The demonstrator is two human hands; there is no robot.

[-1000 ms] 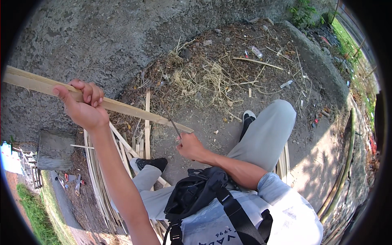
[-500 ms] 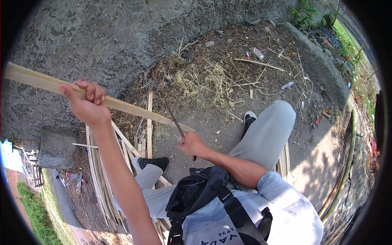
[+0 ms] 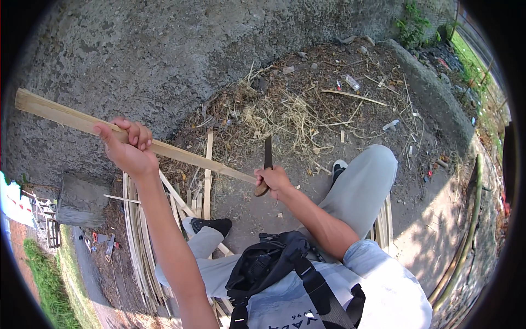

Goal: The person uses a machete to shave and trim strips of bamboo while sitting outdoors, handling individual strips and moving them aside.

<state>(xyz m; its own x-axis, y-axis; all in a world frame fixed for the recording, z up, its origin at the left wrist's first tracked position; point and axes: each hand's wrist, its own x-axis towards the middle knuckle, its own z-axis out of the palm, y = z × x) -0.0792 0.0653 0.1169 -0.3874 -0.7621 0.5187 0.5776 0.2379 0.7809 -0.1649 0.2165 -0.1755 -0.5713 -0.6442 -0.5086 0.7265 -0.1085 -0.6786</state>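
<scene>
A long, pale split strip, likely bamboo or wood (image 3: 189, 157), slants down from the upper left toward the middle. My left hand (image 3: 131, 148) is closed around it, thumb on the near side and fingers curled over the far edge. In my right hand (image 3: 275, 180) is a knife (image 3: 268, 152), gripped by its wooden handle, with the dark blade pointing away from me. The strip's lower end reaches my right hand; whether the fingers touch it I cannot tell.
Long pale strips (image 3: 137, 241) lie in a bundle at my left. Fibrous shavings (image 3: 282, 118) cover the ground ahead, below a rough concrete wall (image 3: 142, 49). A plastic bottle (image 3: 352, 83) lies farther off. A concrete block (image 3: 82, 200) stands left, and a green pole (image 3: 472, 214) lies right.
My right hand has moved slightly right and up, and the knife's blade has swung from leaning left to nearly straight ahead. The left hand and strip have shifted slightly in view.
</scene>
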